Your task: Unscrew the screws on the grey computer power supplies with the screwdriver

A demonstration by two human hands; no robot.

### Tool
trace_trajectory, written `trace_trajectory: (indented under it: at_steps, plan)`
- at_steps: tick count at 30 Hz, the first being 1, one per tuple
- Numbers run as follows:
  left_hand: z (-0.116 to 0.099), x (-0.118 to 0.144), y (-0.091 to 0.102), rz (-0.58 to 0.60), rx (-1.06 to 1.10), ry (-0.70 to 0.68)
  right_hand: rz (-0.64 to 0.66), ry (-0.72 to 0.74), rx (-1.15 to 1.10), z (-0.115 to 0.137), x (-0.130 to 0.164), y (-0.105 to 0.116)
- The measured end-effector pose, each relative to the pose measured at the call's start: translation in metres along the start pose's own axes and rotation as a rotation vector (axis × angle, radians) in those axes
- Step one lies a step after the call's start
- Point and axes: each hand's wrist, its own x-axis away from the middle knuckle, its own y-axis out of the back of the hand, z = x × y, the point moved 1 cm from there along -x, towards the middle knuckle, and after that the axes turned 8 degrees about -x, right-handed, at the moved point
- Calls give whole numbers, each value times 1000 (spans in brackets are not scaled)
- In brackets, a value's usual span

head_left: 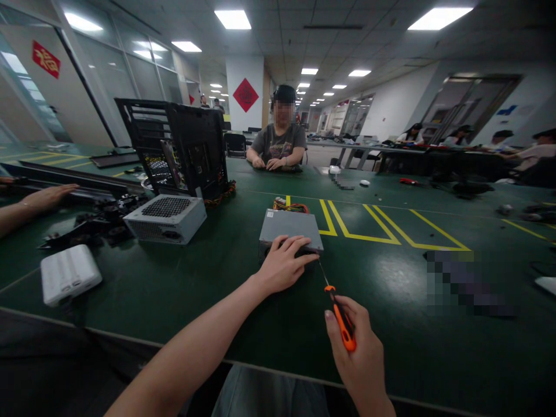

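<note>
A grey computer power supply [291, 223] lies on the green tabletop in front of me, its bundle of coloured wires at the far side. My left hand [284, 263] grips its near edge, fingers over the top and thumb low at the right corner. In my right hand [358, 347] is an orange and black screwdriver [341, 318], held by its handle. Its thin shaft points up and away, the tip close to the power supply's near right corner beside my left thumb. Whether the tip touches a screw is too small to tell.
Left of me stand a second power supply [167, 217] and an open black computer case [186, 150]. Nearer are black parts [104, 217] and a white power bank [69, 273]. Another person's hand [50, 200] reaches in at far left. A person [278, 139] sits opposite.
</note>
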Motion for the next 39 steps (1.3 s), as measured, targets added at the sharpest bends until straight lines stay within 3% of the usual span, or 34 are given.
trace_trajectory:
  at_steps: [7,12,16,22,27,33,39]
  plan:
    - [0,0,-1,-7,5,1,36,147,46,0,-1,-1]
    - [0,0,-2,1,6,-1,67,94,27,4,-3,0]
    - [0,-1,-2,-6,8,0,10,-9,8,3,-1,0]
    - [1,-1,-4,-21,17,3,9,121,10,1,-1,-1]
    - [1,-1,-5,-55,85,65,39,107,-2,3,-2,1]
    - [1,-2,-5,-77,96,134,-5,-32,-2,1,1,1]
    - [-7,-7,-8,-108,64,227,21,129,26,0,-1,1]
